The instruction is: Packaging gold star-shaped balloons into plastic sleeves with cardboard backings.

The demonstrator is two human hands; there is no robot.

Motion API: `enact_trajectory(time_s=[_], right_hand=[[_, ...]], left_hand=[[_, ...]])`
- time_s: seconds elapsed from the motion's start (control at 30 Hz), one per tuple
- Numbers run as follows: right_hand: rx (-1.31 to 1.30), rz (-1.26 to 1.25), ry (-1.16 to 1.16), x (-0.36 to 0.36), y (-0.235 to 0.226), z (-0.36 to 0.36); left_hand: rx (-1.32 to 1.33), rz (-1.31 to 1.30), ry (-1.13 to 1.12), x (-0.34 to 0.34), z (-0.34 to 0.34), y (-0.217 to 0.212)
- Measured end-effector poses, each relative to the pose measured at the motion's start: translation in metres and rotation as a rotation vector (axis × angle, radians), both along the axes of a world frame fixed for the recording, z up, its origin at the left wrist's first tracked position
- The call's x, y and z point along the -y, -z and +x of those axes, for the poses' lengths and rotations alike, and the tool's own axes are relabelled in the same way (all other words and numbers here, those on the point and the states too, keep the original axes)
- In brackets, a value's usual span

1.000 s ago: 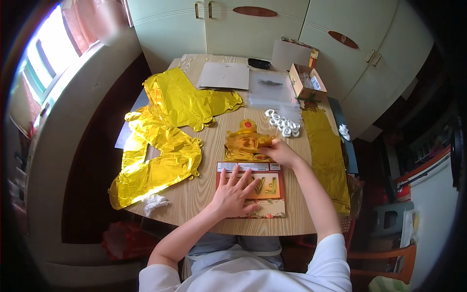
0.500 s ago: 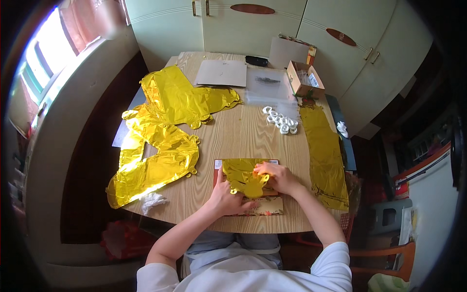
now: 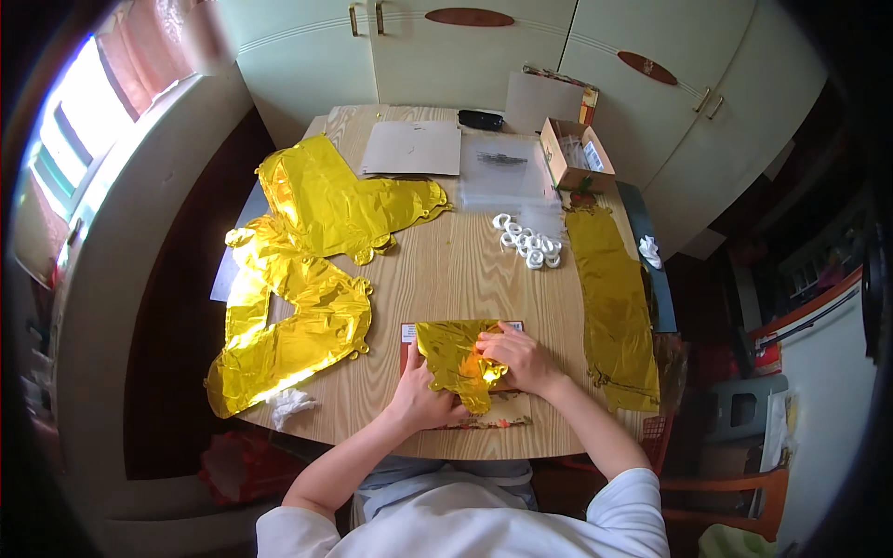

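Note:
A folded gold foil balloon (image 3: 446,342) lies over a reddish-brown card package (image 3: 408,357) near the table's front edge. My left hand (image 3: 426,398) grips the foil's left side, its index finger stretched along the edge and its thumb under the hanging flap. On the right side, my right hand (image 3: 521,361) holds the foil with bent fingers, close to a crumpled shiny part. Part of a second printed card (image 3: 507,411) shows beneath, nearer to me.
Large gold foil balloons (image 3: 321,312) spread over the left side, beside a crumpled white tissue (image 3: 292,407). Another flat gold foil piece (image 3: 614,307) lies right. Farther back are white ribbon rolls (image 3: 530,246), clear plastic bags (image 3: 502,172), a grey-white board (image 3: 411,149) and an open cardboard box (image 3: 577,156).
The foil's loose lower end has swung down and spread, hanging lower between my hands. Both hands stay at the package; the whole view has shifted slightly.

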State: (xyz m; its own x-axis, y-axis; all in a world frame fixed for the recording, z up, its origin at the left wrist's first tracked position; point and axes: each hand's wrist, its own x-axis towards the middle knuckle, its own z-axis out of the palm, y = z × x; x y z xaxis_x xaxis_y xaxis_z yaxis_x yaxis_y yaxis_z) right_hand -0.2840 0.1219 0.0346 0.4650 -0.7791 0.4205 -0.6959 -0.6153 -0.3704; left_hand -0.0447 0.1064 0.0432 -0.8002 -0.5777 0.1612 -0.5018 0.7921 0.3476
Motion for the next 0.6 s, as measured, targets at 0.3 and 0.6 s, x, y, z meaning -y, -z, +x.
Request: enact_trajectory(time_s=[0.3, 0.6], right_hand=[[-0.102, 0.090, -0.011, 0.005, -0.010, -0.001], [-0.074, 0.129, -0.049, -0.015, -0.019, 0.008]], left_hand=[[0.054, 0.020, 0.002, 0.000, 0.000, -0.010], [0.072, 0.098, -0.009, -0.022, 0.009, -0.016]])
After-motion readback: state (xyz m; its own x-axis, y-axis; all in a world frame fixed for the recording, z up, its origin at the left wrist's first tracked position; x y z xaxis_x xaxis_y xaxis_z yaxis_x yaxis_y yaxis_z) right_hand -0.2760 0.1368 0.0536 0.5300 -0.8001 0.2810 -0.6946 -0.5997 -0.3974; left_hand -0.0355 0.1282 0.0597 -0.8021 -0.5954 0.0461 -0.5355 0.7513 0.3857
